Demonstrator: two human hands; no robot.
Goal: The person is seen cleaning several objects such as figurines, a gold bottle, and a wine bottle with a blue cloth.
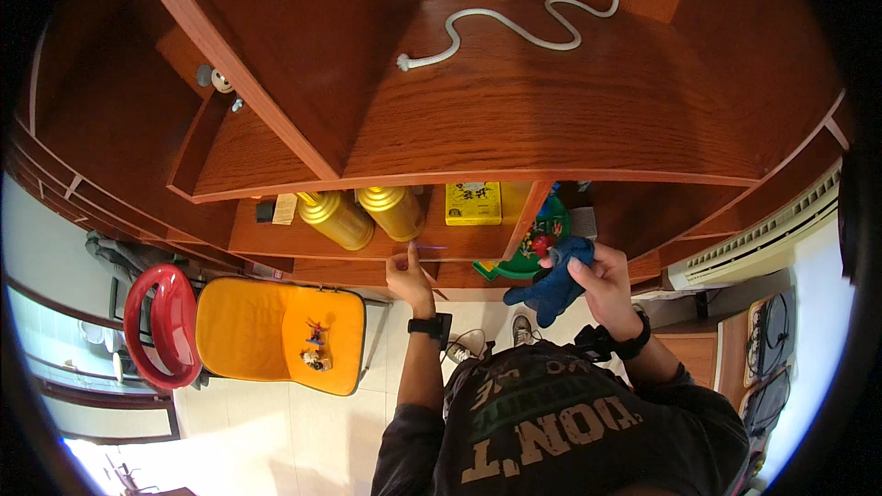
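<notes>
My right hand (606,282) grips a crumpled dark blue cloth item (555,282), which looks like a glove, in front of the lower cabinet shelf. At the front edge of that shelf, my left hand (411,279) has its fingertips near the base of a gold bottle-shaped container (391,212); it does not plainly hold anything. A second gold container (336,220) stands to its left. To the right is a yellow box (473,203) with printing. Beyond the upright divider, behind the blue cloth, a green tray (520,265) carries small colourful toys and a red piece (542,244).
A white rope (510,24) lies on the upper wooden shelf (551,117). At the left, a cartoon figure (221,81) sits in a compartment. An orange chair (241,331) bears small figurines (316,334), beside a red ring-shaped plastic seat (162,327). Backpacks lie far right.
</notes>
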